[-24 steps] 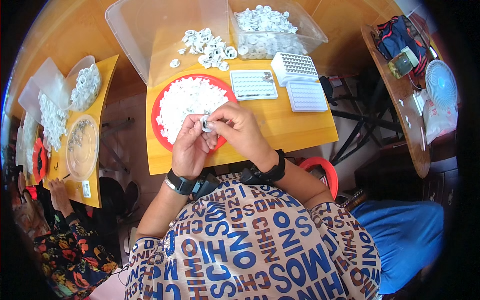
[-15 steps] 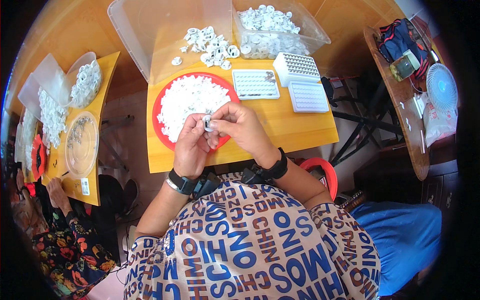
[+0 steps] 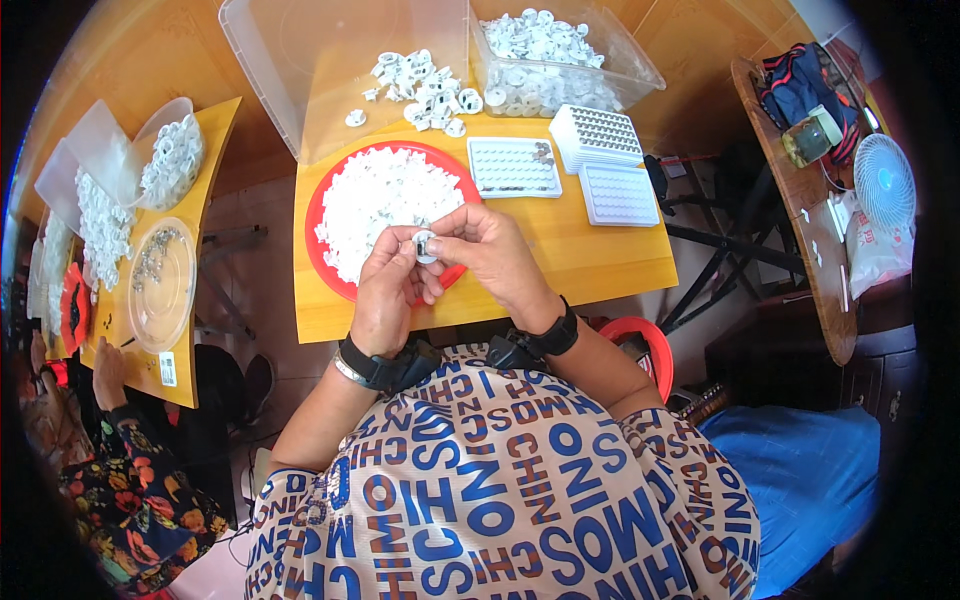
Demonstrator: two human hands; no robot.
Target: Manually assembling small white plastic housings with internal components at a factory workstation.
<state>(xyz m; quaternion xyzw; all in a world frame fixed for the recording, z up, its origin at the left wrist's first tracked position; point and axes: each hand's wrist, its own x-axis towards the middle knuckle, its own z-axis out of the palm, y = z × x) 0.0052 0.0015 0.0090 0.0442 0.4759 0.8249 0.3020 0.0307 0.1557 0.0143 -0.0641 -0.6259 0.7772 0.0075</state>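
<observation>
Pinching one small white ring (image 3: 425, 243), both hands — left (image 3: 385, 290), right (image 3: 490, 255) — overhang the red tray (image 3: 318, 205).

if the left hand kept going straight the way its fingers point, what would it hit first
Probably the small white ring pinched between both hands, then the right hand. Past them lies the pile of white parts on the red plate; depth is hard to judge.

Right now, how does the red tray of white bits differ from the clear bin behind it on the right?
The red tray is round, shallow and opaque; the clear bin is rectangular, deep and see-through. The tray holds a heap of small flat white pieces; the bin holds larger white ring-shaped parts. The tray lies just beyond the hands, which hold a small ring over its near edge; the bin stands farther back. Both rest on the yellow table and hold white plastic parts.
</observation>
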